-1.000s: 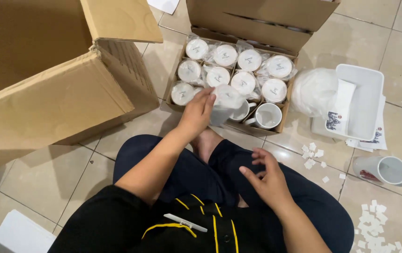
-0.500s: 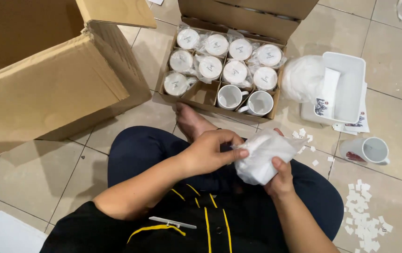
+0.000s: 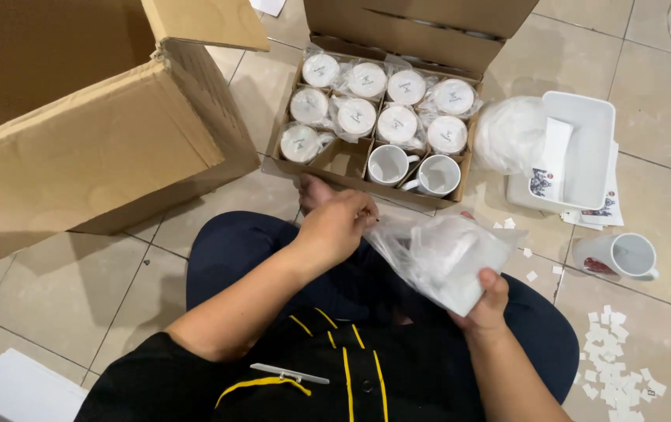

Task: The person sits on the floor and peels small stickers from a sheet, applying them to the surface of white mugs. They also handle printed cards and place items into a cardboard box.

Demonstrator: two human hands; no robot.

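Note:
Over my lap, my right hand (image 3: 486, 301) grips a white mug wrapped in a clear plastic bag (image 3: 449, 258) from below. My left hand (image 3: 337, 225) pinches the bag's loose end at its left side. Just beyond my foot stands an open cardboard box (image 3: 328, 160) holding several bagged white mugs (image 3: 357, 116) and two unwrapped mugs (image 3: 389, 164) in its front row, with one empty slot at the front left.
A large open cardboard box (image 3: 85, 148) lies on its side at the left. At the right are crumpled plastic (image 3: 507, 133), a white tray (image 3: 586, 148), a printed mug (image 3: 621, 256) on the tiles and scattered white paper bits (image 3: 617, 367).
My left hand lifted a bagged mug out of the box's front row and brought it to my lap. My right hand took hold of it, and the left hand now pulls at the bag.

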